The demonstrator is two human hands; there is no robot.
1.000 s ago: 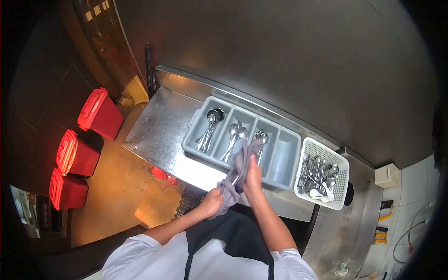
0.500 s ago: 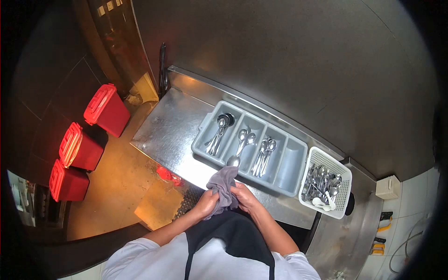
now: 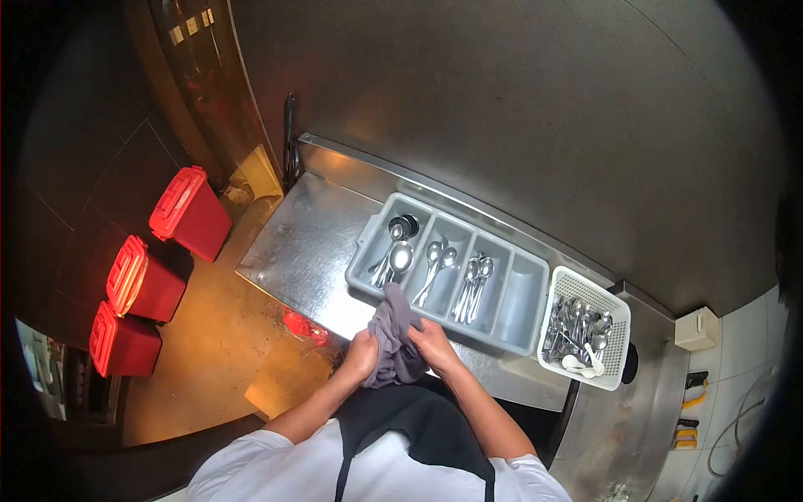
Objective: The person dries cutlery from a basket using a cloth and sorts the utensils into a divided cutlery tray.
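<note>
Cloth (image 3: 390, 333) greyish purple, softly crumpled

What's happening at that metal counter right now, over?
Left hand and right hand gripping grey cloth. Large spoon sticking out past cloth, bowl appearing over leftmost compartment of grey tray. Possibly in the way: other cutlery lying there.

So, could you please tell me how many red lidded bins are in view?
3, all at the picture's left: the upper bin nearest the steel counter, the middle bin below it, and the lowest bin beneath that. More may be hidden behind them.
</note>
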